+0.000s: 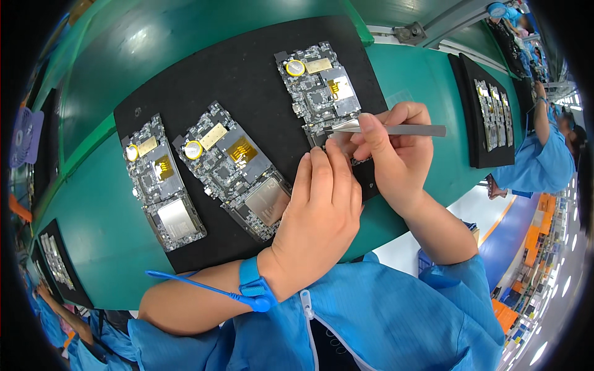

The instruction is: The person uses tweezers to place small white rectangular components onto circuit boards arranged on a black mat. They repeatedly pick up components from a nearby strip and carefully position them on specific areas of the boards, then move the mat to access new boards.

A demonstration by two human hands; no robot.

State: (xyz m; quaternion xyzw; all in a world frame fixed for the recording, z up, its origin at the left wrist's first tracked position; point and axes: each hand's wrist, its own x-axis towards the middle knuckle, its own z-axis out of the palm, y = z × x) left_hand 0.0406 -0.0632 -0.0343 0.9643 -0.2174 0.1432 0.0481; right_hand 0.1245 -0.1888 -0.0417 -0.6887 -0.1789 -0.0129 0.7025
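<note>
Three circuit boards lie on a black mat point(247, 68). My right hand point(399, 157) is closed around metal tweezers point(414, 130), their tip over the lower part of the right-hand circuit board point(318, 96). On that board's lower end, the fingers of my left hand point(322, 210) are pressed together and bent, covering part of it; the thumb is hidden. Left of this hand lies the middle circuit board point(229, 170), with a yellow-rimmed coin cell and a silver shield. Farther left is a similar circuit board point(162, 185). A blue strap point(252, 278) with a cord circles my left wrist.
The mat lies on a green table point(99, 247). At the far right, another black mat point(468, 111) bears several boards near a co-worker's blue sleeve point(535, 161). More boards point(57, 263) are at the lower left, beside another person's arm. A purple fan point(26, 137) stands left.
</note>
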